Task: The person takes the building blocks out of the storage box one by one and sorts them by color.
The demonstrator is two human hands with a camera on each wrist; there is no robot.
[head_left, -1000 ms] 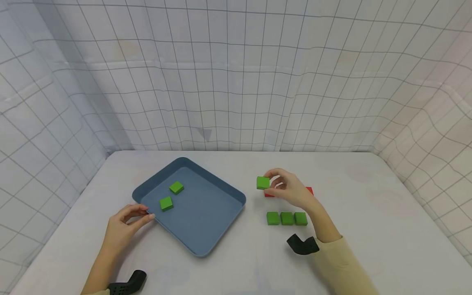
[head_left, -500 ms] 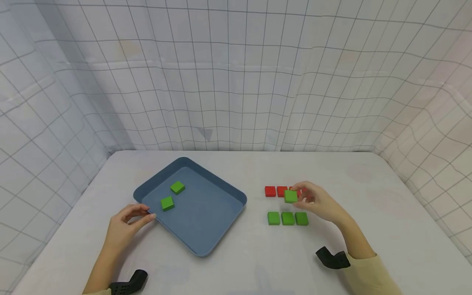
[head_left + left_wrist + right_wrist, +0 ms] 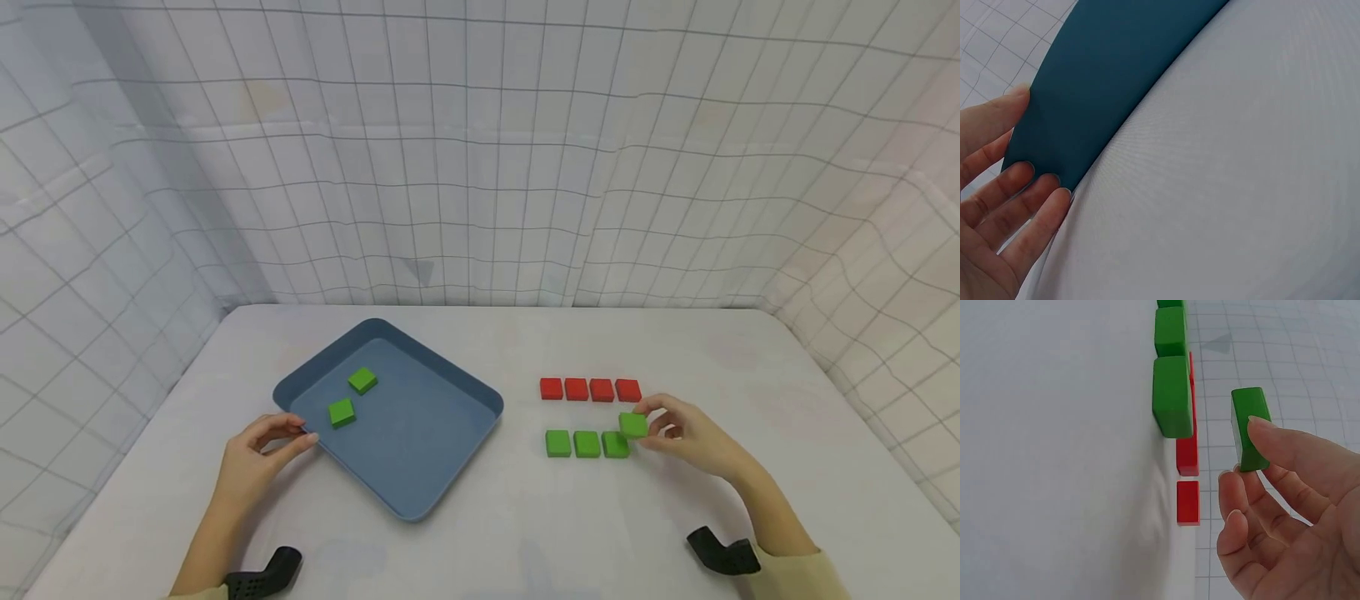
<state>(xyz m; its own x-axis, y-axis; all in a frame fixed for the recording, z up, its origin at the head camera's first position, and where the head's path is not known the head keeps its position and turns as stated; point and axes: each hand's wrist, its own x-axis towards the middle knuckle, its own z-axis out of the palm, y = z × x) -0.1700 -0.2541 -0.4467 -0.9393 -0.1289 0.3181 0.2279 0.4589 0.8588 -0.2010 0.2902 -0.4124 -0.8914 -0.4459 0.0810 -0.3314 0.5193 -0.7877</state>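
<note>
My right hand (image 3: 693,437) pinches a green block (image 3: 633,425) between thumb and fingers. The block is raised off the table, just right of a row of three green blocks (image 3: 587,444); in the right wrist view the held block (image 3: 1249,406) stands apart from that row. My left hand (image 3: 258,458) grips the left edge of a blue tray (image 3: 420,467). In the left wrist view its thumb touches the top rim and its fingertips lie against the lower edge of the tray wall (image 3: 1091,81). Two green blocks (image 3: 342,413) lie inside the tray.
Behind the green row lies a row of several red blocks (image 3: 576,389). A white table (image 3: 510,533) bears everything. Grid-patterned white cloth (image 3: 480,167) hangs at the back and both sides.
My right hand has carried the green block rightward and towards me, from beside the red row's left end to the right end of the green row. The left hand stays at the tray.
</note>
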